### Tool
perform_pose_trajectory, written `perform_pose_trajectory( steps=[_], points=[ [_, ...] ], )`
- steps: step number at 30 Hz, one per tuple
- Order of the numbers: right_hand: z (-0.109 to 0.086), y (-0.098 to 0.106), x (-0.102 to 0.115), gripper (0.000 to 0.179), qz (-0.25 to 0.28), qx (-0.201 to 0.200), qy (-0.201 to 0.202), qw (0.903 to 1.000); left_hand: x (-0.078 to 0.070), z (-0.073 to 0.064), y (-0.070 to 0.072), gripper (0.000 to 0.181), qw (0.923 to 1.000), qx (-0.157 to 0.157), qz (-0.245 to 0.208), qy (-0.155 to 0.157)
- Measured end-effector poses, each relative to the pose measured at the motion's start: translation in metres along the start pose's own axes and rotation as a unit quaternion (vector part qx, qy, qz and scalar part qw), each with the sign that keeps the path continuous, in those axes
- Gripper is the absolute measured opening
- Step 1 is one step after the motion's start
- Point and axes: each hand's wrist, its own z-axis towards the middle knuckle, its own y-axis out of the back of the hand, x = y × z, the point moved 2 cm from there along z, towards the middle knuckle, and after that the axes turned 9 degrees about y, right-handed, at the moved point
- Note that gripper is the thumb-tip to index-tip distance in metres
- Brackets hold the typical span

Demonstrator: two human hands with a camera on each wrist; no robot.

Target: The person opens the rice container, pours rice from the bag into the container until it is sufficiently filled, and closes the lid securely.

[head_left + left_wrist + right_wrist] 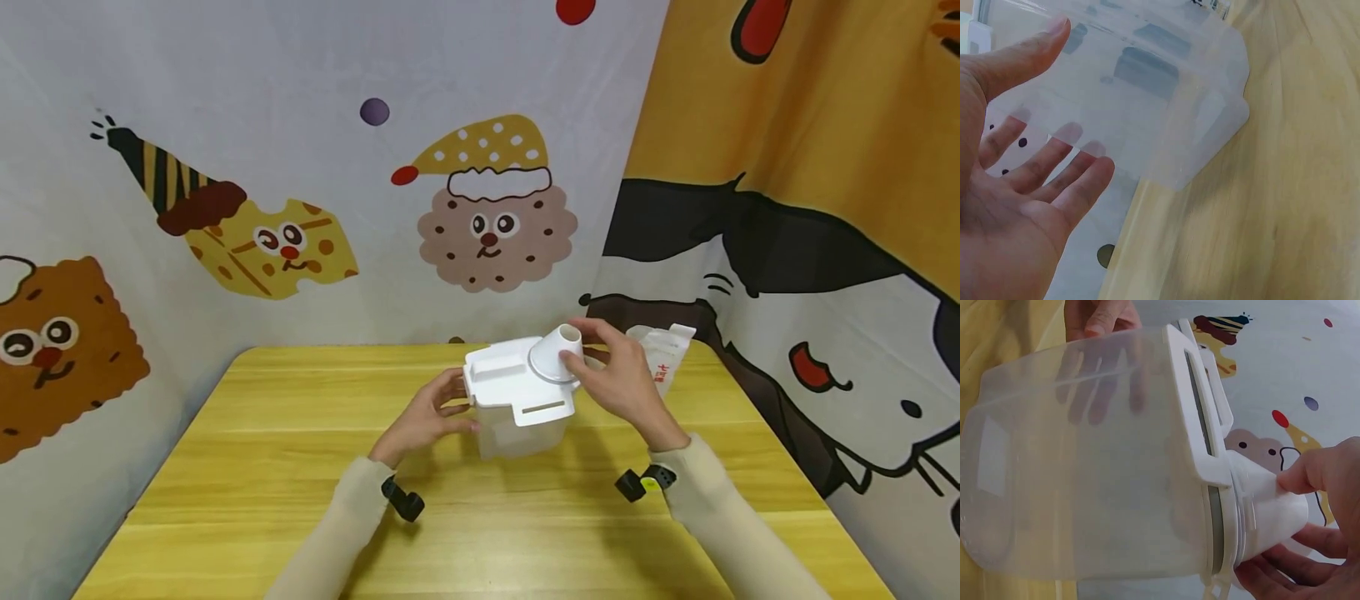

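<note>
A translucent plastic storage container (521, 435) with a white lid (495, 371) is held over the wooden table. On the lid stands a white cone-shaped pouring cup (556, 353), narrow end up. My left hand (427, 421) grips the container's left side; its thumb and fingers (1082, 184) lie on opposite faces, and the fingers show through the plastic. My right hand (618, 375) pinches the cup between thumb (1310, 470) and fingers. The right wrist view shows the cup's wide base against the lid.
Behind my right hand a white pouch (667, 346) with red print stands on the wooden table (300, 483). Patterned cloth (315, 50) hangs along the back and both sides of the table.
</note>
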Motion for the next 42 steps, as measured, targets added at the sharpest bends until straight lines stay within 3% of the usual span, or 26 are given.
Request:
perform_pose_trajectory(
  steps=[9, 16, 24, 32, 38, 42],
  points=[
    [0.008, 0.005, -0.011, 0.045, 0.03, 0.043, 0.004, 0.9986, -0.005, -0.01, -0.015, 0.08, 0.998, -0.051, 0.037, 0.008],
    [0.014, 0.008, -0.015, 0.042, 0.053, 0.07, 0.006, 0.9961, -0.009, -0.021, -0.031, 0.081, 0.9915, -0.1, 0.082, 0.013],
    [0.021, 0.011, -0.018, 0.04, 0.051, 0.091, 0.034, 0.994, -0.012, -0.025, -0.045, 0.082, 0.9863, -0.122, 0.111, -0.002],
    [0.021, 0.011, -0.018, 0.047, 0.047, 0.078, 0.046, 0.9948, -0.013, -0.025, -0.039, 0.075, 0.9879, -0.096, 0.122, 0.007],
    [0.018, 0.013, -0.013, 0.053, 0.03, 0.046, 0.022, 0.9982, -0.007, -0.016, -0.029, 0.076, 0.9958, -0.022, 0.089, 0.01],
    [0.015, 0.013, -0.012, 0.052, 0.035, 0.054, 0.005, 0.9979, -0.004, -0.01, -0.025, 0.08, 0.9974, 0.012, 0.069, 0.017]
  ],
)
